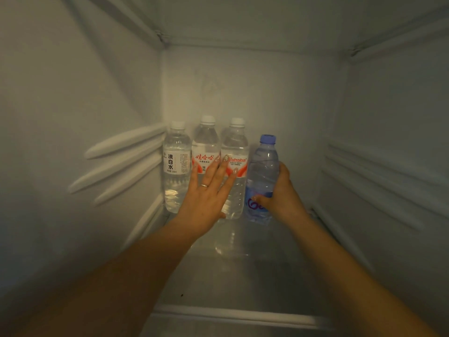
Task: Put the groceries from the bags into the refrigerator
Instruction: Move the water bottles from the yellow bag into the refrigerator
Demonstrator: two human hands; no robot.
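Note:
Three clear water bottles stand in a row at the back left of the refrigerator shelf point(243, 276): one with a white label point(177, 164) and two with red-and-white labels point(205, 147) point(235, 149). My left hand point(209, 190) lies flat with fingers spread against the two red-labelled bottles. A blue-capped, blue-tinted bottle point(263, 171) leans slightly just right of the row, and my right hand point(279, 193) is wrapped around its lower half. Its base is at the shelf.
White refrigerator walls close in on both sides, with shelf rails on the left wall point(116, 164) and right wall point(379, 176). The glass shelf runs forward to a white front trim point(233, 312). An upper shelf ledge crosses overhead.

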